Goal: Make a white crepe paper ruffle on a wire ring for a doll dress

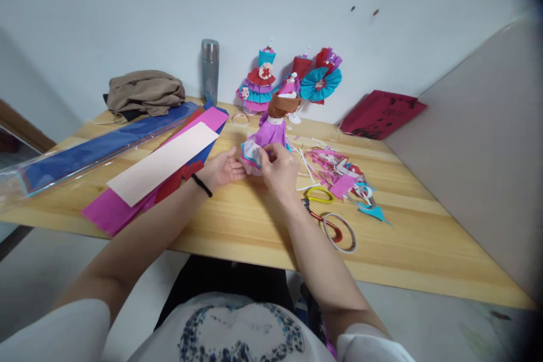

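A small dress form (277,104) stands mid-table, dressed in a brown crepe-paper top and a purple crepe-paper skirt (271,133). Low on the skirt's front left is a layered paper ruffle (251,154) in white, blue and pink. My right hand (280,169) pinches this ruffle at its right side, thumb and finger together. My left hand (227,168) lies palm up at the ruffle's left, fingers stretched out. Whether its fingertips touch the paper I cannot tell. The skirt's lower right part is hidden behind my right hand.
Crepe-paper sheets (165,164) lie left, beside a wrapped blue pack (114,141). Scissors (320,194), a tape roll (353,240) and paper scraps (339,172) lie right. Behind stand a flask (210,70), other paper dresses (259,82) and a red bag (379,116).
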Demonstrator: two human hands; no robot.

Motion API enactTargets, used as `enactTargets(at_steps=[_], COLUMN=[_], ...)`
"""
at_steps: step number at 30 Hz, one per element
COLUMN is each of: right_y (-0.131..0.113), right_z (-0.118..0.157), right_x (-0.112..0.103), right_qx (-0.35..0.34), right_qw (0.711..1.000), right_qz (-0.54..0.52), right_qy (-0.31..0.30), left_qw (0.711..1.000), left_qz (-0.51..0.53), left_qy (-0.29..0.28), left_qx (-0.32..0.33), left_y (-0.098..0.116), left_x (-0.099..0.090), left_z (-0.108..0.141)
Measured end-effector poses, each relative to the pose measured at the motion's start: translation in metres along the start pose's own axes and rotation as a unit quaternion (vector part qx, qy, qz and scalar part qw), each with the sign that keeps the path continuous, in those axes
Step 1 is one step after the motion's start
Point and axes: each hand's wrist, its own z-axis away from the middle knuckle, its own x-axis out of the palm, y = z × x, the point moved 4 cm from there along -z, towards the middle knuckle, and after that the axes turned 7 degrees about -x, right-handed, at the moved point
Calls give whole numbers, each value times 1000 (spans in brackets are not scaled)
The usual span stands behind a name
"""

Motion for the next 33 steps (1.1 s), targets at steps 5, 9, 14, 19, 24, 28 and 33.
enactTargets(at_steps=[5,9,14,19,24,28,33], right_y=[1,-1,-1,0,0,0,0], right_z=[1,2,2,1,1,2,1], right_x=[-1,-3,-4,-4,-3,-2,-2], right_qx=[7,9,7,4,6,13,18], right_qw=[1000,1000,1000,1000,999,999,999], right_qz=[-3,-5,-11,-13,-16,-21,-16], right_qy=[21,24,24,26,30,23,23], left_qw=[988,988,984,977,979,981,980], left_qz=[82,112,166,202,203,187,159], left_qy=[77,65,49,62,13,-11,-41], left_qx=[-102,-78,-49,-15,27,54,110], left_y=[-7,-7,-13,-17,-19,-23,-22], left_x=[21,35,41,39,43,47,48], left_z=[15,19,18,15,13,16,15])
